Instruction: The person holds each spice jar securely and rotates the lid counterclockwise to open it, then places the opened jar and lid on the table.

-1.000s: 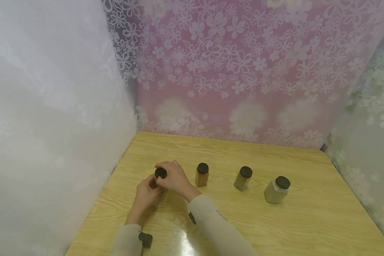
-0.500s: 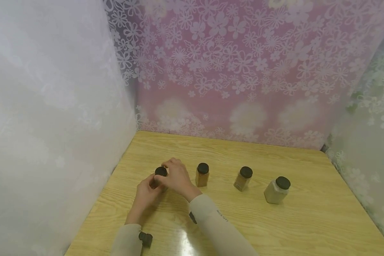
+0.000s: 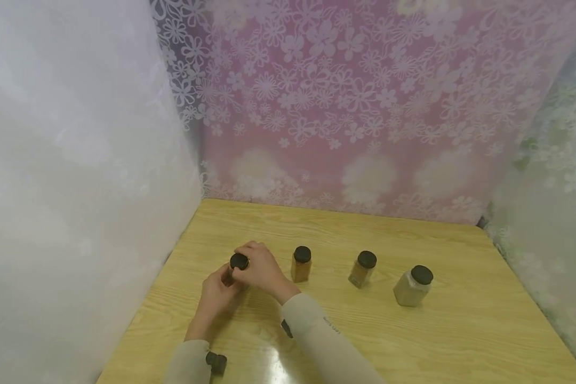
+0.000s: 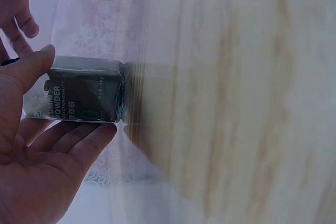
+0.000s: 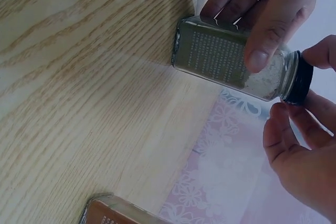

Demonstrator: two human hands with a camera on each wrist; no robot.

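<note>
The head camera looks forward and down from well above the table (image 3: 389, 341), the jar (image 3: 239, 261) small toward seven o'clock. Both wrist cameras look in low and close, rolled sideways: the cap (image 5: 301, 81) points to nine o'clock in the left view, nearly four in the right. Those share the jar, left hand (image 4: 39, 177) and right hand (image 5: 308, 162).

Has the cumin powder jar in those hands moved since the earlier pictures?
No: in the head view, the cumin powder jar keeps its place against the table's far left corner.
</note>
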